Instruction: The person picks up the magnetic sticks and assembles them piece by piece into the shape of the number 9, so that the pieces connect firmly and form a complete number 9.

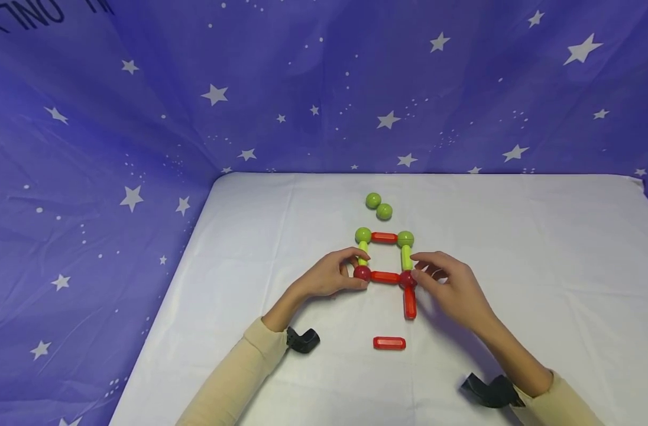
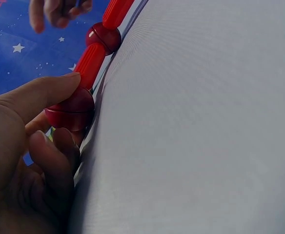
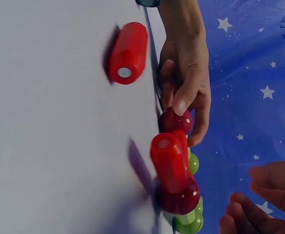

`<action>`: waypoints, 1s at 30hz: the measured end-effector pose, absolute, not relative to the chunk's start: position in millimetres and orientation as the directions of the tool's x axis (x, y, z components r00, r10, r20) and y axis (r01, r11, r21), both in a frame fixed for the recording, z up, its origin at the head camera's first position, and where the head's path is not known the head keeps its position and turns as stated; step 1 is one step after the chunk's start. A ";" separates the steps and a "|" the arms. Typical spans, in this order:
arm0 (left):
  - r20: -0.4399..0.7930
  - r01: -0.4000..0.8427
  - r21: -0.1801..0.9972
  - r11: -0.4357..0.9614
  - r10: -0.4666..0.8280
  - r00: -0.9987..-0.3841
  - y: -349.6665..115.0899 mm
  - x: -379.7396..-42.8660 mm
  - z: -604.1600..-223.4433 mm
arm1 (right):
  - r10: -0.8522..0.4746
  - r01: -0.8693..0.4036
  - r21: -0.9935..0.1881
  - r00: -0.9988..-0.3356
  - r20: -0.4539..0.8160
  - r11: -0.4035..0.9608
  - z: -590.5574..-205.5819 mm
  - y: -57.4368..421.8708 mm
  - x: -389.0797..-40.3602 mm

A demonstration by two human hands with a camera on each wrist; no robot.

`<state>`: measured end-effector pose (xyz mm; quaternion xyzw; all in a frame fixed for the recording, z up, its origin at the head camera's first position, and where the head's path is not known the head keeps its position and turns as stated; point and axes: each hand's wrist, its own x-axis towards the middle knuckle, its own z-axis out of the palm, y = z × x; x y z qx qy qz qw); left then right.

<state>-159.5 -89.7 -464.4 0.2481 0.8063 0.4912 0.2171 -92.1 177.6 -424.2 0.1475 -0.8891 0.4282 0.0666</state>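
On the white tabletop lies a square of magnetic rods and balls. Its two near corners are red balls, joined by a red rod (image 1: 385, 277); the two far corners are green balls. My left hand (image 1: 331, 273) grips the left red ball (image 2: 71, 109), its thumb lying on top where ball and rod meet. Beside the right red ball (image 3: 179, 196) hovers my right hand (image 1: 454, 290), its fingers loosely bent and apart from the ball in both wrist views. Another red rod (image 1: 410, 303) sticks out from that right ball toward me. Yellow-green rods (image 1: 406, 258) form the sides.
A loose red rod (image 1: 389, 343) lies nearer me. Two loose green balls (image 1: 379, 206) sit beyond the square. Black wrist devices (image 1: 491, 391) are worn at both sleeves. A purple star-patterned cloth (image 1: 313, 89) hangs behind and to the left.
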 end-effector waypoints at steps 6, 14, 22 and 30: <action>-0.113 0.185 0.895 0.405 0.608 -0.786 -89.3 -160.1 -463.3 | -0.196 -0.315 -0.756 -0.949 0.247 0.573 -416.0 167.2 -113.6; -0.120 0.171 0.901 0.400 0.608 -0.785 -89.1 -161.1 -464.8 | -0.170 -0.304 -0.766 -0.953 0.252 0.567 -411.7 159.3 -157.1; -0.112 0.168 0.908 0.384 0.610 -0.785 -89.9 -161.5 -466.3 | -0.168 -0.211 -0.766 -0.976 0.136 0.607 -411.6 148.1 -196.0; -0.111 0.173 0.907 0.384 0.614 -0.781 -89.5 -162.2 -467.9 | -0.161 -0.127 -0.734 -0.987 0.025 0.667 -416.5 142.5 -222.1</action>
